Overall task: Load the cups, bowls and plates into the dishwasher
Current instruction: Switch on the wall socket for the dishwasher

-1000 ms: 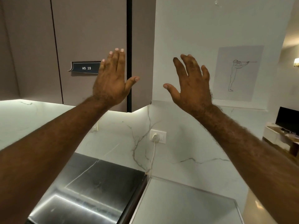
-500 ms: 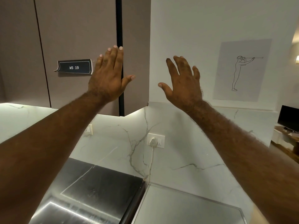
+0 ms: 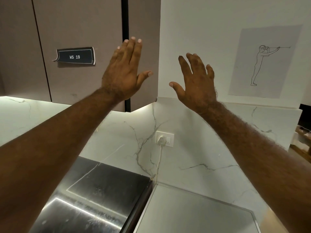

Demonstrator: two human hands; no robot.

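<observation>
**Both hands raised bare, no dishes in view**

Nearest, at the bottom edge, a brushed steel top [image 3: 94, 199] is lying just beside the pale table [image 3: 193, 214]. Behind them a plug is sitting in the socket [image 3: 165, 139] on the marble wall [image 3: 210, 148]. Higher up, the left hand [image 3: 122, 78] and right hand [image 3: 196, 86] are hovering side by side without touching. Their fingers are straight and wide and they are holding nothing, probably to show the hands before work starts. Beyond them are hanging the cabinet [image 3: 80, 27], its "WS 19" label [image 3: 74, 56] and a line drawing [image 3: 264, 63]. Cups, bowls and plates are not showing, and I cannot tell whether the steel top is the dishwasher.
</observation>
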